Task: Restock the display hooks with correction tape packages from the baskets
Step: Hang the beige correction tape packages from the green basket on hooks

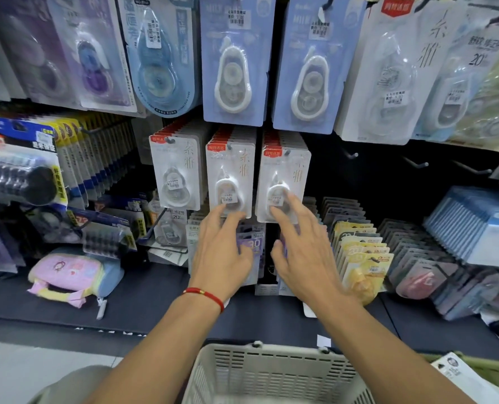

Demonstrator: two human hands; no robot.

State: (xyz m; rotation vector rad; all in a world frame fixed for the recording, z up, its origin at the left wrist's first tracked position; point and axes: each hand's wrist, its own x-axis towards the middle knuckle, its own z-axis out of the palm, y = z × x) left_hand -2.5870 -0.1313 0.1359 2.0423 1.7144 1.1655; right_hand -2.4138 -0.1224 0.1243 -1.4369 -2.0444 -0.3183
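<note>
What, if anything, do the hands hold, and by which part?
Nothing. Left hand and right hand are open, fingertips touching the lower edges of two hanging tape packs.

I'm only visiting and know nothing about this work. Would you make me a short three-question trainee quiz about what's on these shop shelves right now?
1. True or false: the left hand with the red string bracelet grips a package.
2. How many full stacks of white red-topped correction tape packages hang side by side just above the hands?
3. Which lies on the dark shelf at the left? A) a pink and blue plush pouch B) a green bottle C) a metal tin

Key
1. False: both it and the right hand reach with open fingers.
2. Three.
3. A
</note>
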